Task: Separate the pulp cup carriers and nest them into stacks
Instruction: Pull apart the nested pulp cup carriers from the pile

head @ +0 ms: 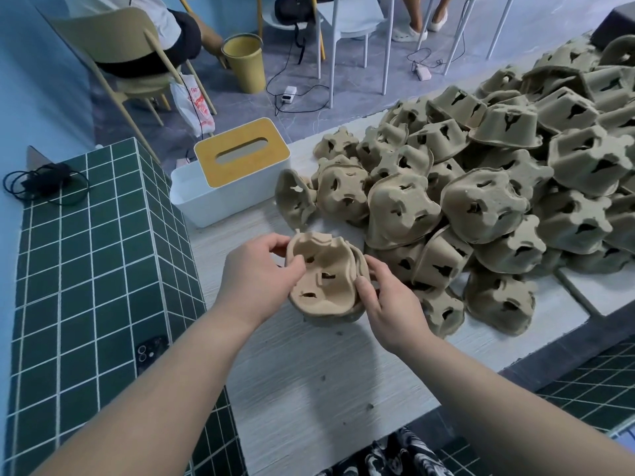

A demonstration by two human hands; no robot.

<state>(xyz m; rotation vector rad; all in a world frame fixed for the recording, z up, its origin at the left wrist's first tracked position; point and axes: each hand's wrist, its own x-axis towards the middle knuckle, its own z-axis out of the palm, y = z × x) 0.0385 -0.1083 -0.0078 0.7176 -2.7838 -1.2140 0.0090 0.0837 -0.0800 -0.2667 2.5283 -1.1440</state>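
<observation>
We've got both hands clamped on the nested carriers, left hand gripping the left rim, right hand pinching the right edge; the loose pile sits off right, nearer that hand.

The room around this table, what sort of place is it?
Probably a casual workroom or break area, not a factory: a heap of pulp cup carriers covers a table, with a tissue box beside it and café-style chairs behind.
</observation>
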